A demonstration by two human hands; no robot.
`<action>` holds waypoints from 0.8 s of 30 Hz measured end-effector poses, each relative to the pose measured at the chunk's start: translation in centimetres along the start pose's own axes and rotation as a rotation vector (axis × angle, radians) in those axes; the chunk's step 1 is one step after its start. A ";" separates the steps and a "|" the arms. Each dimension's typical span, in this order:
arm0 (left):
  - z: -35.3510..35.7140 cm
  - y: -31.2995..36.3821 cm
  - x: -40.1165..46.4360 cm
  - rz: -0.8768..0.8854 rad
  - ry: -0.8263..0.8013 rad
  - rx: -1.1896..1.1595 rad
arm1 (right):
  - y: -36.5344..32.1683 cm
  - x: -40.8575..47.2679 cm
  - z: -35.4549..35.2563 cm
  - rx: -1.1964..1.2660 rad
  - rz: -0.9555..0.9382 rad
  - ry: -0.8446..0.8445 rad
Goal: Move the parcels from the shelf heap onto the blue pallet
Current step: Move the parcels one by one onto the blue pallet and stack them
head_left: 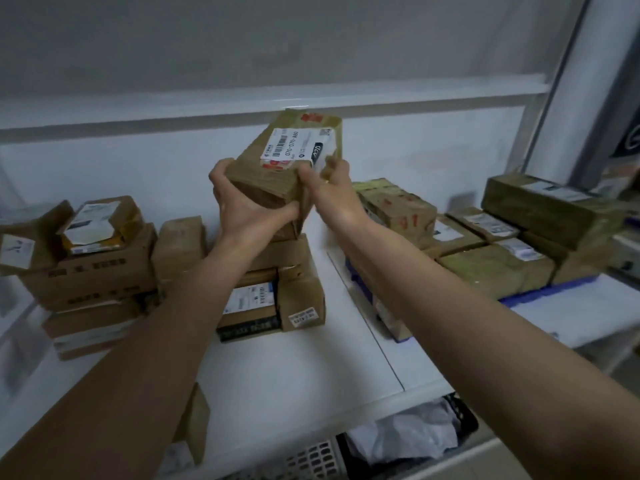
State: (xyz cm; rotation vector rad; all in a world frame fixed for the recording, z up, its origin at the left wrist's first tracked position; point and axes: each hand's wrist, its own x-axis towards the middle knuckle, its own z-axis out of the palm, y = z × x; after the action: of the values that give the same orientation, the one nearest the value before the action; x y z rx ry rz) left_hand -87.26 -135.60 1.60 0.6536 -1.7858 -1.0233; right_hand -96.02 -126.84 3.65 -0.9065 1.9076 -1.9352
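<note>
White shelf (294,368): both hands' fingers (221,169) curled round raised parcel (277,174); label (298,148) reads "070-070-A80".

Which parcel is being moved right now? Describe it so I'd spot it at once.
Look above the middle stack on the white shelf. There the left hand and right hand hold one brown parcel in the air. It alone is lifted, white label facing up.

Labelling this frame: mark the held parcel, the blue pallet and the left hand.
held parcel (294,147): head view, on its white shipping label.
blue pallet (540,295): head view, on its bare front edge.
left hand (249,206): head view, on the back of the hand.
</note>
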 end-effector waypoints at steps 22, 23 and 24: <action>18.4 2.8 -7.4 -0.330 -0.563 -0.196 | 7.7 2.0 -26.9 0.099 0.349 0.328; 19.1 2.3 -7.7 -0.350 -0.565 -0.194 | 8.9 2.3 -27.6 0.113 0.381 0.316; 19.7 1.9 -8.1 -0.370 -0.575 -0.190 | 10.0 2.5 -28.1 0.125 0.402 0.293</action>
State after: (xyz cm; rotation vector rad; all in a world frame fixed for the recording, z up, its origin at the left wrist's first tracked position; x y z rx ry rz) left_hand -101.86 -121.29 -4.57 0.6215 -2.0539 -1.7469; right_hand -117.14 -106.93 -3.55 -0.1869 1.9072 -1.9841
